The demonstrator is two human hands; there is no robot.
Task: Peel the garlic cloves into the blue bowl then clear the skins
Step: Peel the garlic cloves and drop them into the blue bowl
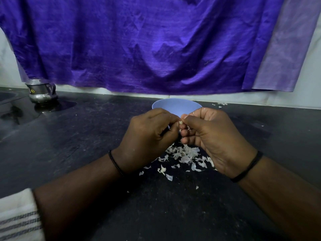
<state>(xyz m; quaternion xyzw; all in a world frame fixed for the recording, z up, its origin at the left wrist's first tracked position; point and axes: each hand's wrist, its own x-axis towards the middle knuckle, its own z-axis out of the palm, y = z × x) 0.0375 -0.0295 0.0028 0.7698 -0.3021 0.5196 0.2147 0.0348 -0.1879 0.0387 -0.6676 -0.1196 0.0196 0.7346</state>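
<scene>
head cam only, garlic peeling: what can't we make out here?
- Garlic clove: only a sliver shows between the left hand and right hand; how far it is peeled is hidden by the fingers.
- Blue bowl: its inside is blocked by both hands, so no clove count.
- Skins: the pile runs under the right hand.

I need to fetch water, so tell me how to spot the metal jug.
Start at the purple cloth hanging over the black counter. Below its left corner, at the wall, stands the metal jug. It is the only shiny silver thing, far left of the blue bowl.
</scene>
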